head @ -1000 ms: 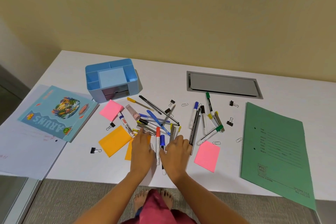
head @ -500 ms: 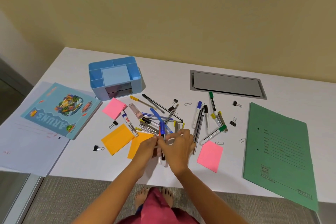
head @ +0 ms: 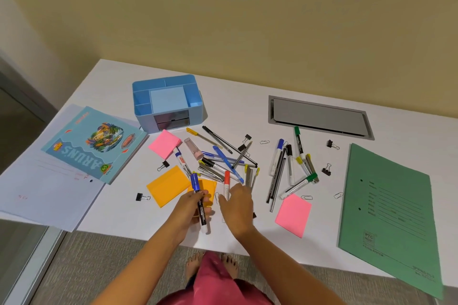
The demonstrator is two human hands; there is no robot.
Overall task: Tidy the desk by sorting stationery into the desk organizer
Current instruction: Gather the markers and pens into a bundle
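Observation:
My left hand is closed around a blue-capped whiteboard marker, lifted over the near desk edge. My right hand reaches over a red-capped marker, fingers apart and touching its lower end; whether it grips it is unclear. Beyond them lies a heap of pens and markers, with a second cluster to the right. The blue desk organizer stands at the back left with empty compartments. Orange sticky pads and pink sticky pads lie around the heap.
A teal notebook lies on white paper at the left. A green folder covers the right side. A grey cable hatch sits at the back. Binder clips and paper clips are scattered about.
The left hand has picked the blue-capped marker out of the pile and drawn it toward the near edge. The right hand let go and shifted right over the red-capped marker.

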